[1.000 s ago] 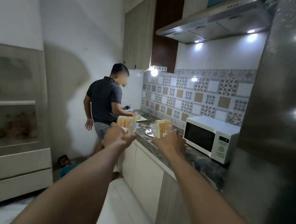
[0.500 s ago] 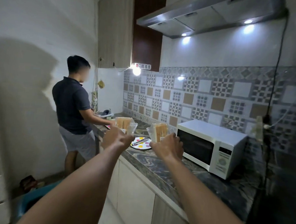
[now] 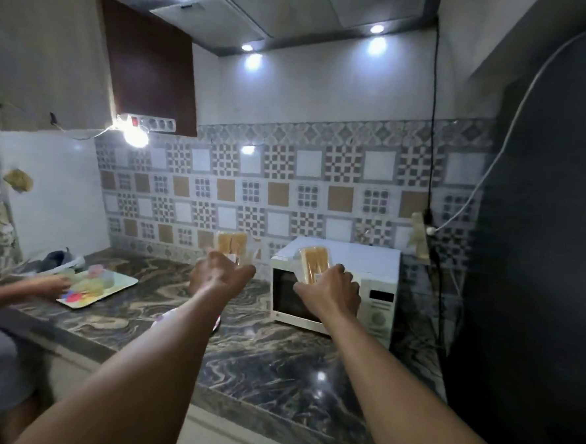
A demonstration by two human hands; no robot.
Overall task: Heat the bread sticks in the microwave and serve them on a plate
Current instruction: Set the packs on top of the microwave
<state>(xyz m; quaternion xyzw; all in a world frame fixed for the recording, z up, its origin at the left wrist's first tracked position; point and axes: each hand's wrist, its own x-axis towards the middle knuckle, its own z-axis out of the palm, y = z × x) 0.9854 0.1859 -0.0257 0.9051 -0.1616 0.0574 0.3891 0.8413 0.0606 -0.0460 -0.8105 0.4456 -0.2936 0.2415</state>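
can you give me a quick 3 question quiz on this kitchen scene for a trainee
1. True or false: the microwave door is open.
2. What does the person's right grip hold? A) a packet of bread sticks B) a plate C) a cup
3. Fill in: the tray lies on the counter, to the ____ of the microwave.
Key: 1 false; 2 A; 3 left.
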